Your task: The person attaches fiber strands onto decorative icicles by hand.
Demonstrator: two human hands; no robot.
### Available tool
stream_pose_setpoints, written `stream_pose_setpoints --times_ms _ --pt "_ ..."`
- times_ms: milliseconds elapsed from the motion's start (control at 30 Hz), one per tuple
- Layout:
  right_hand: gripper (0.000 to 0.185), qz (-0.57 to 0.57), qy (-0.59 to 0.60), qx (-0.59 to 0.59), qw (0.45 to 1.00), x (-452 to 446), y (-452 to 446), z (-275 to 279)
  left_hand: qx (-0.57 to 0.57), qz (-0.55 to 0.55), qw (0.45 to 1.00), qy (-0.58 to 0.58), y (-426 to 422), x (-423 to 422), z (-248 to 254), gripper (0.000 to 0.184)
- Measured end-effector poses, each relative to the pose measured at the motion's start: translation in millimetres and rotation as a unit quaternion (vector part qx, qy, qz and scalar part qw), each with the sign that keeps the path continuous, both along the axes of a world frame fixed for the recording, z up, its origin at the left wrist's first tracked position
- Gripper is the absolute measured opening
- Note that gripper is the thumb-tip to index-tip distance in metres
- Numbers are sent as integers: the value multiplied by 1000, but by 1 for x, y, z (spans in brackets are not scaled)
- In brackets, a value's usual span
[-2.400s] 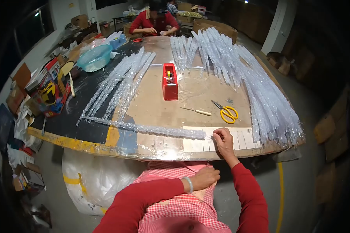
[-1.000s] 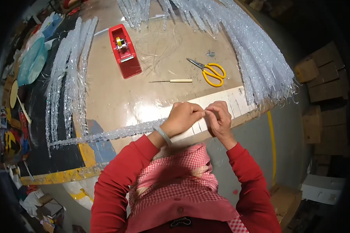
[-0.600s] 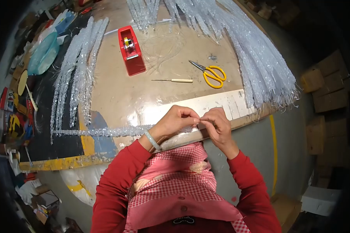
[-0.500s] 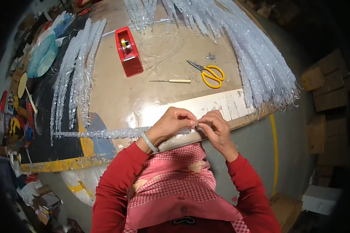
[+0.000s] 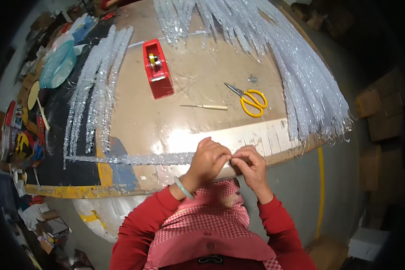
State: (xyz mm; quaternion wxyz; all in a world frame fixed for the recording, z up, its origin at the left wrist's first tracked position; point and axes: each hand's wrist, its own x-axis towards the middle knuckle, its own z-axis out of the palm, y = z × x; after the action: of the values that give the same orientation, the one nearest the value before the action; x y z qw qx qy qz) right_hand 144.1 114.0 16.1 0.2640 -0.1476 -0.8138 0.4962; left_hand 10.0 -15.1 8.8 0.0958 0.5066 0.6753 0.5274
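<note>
A clear, glittery tinsel strand (image 5: 159, 159) lies along the table's front edge, and its right end passes under my left hand (image 5: 208, 161). That hand is closed, thumb and index finger pinched by the strand's end. My right hand (image 5: 252, 167) meets it fingertip to fingertip, also in a pinch. Whatever fine piece sits between the right fingertips is too small to make out. Beyond the hands lie a wooden-handled awl or hook (image 5: 211, 107) and yellow-handled scissors (image 5: 253, 102). A red tape dispenser (image 5: 162, 81) stands farther back.
More tinsel strands hang in a large bundle (image 5: 308, 90) at the right and a smaller bunch (image 5: 94, 85) at the left. A white marked strip (image 5: 252, 138) runs along the table's front edge. A teal basin (image 5: 58, 65) sits at far left; cardboard boxes (image 5: 378, 108) are stacked at right.
The view has shifted, so the table things appear lower and further right. My left hand has turned more upright over the strand, and both pinches still meet.
</note>
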Motion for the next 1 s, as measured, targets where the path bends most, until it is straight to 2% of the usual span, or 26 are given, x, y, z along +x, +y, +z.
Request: stream_pose_setpoints --times_ms 133,200,267,333,433,567,633,667,733,800,867,900,967,1000 --pt "9 33 -36 -78 996 0 5 -2 -18 0 999 -29 -2 3 0 10" --pt "9 53 -28 -78 995 -2 12 0 -27 -16 999 -37 -4 -5 0 11" --pt "9 95 -86 -97 987 0 20 7 -32 -89 990 -107 -6 -13 3 11" --pt "11 101 -97 -102 985 0 23 15 -53 -116 982 -142 -7 -15 7 11" --pt "12 58 -157 -165 972 1 24 23 -77 -89 971 -206 -6 -13 8 9" --pt "9 85 -104 -78 988 3 29 20 -117 -84 969 -201 1 -12 8 9" --pt "5 109 -37 -11 993 2 28 16 -109 -97 988 -41 4 -14 3 8" --pt "5 109 -42 -14 993 3 25 15 -111 -97 988 -46 4 -12 2 8" --pt "6 62 -80 -72 992 6 21 15 -118 -69 974 -183 8 -7 3 9" --pt "7 46 -102 -85 990 5 18 17 -101 -70 970 -210 9 -8 2 10" --pt "7 26 -122 -100 987 4 15 20 -54 -63 990 -112 9 -9 0 7" --pt "6 25 -130 -115 985 4 14 21 -55 -64 990 -116 9 -9 -3 7" --pt "6 24 -141 -131 981 3 13 20 -23 -45 999 1 6 -11 -9 3" --pt "4 33 -120 -114 986 2 13 17 -24 -45 999 -1 5 -10 -10 3"
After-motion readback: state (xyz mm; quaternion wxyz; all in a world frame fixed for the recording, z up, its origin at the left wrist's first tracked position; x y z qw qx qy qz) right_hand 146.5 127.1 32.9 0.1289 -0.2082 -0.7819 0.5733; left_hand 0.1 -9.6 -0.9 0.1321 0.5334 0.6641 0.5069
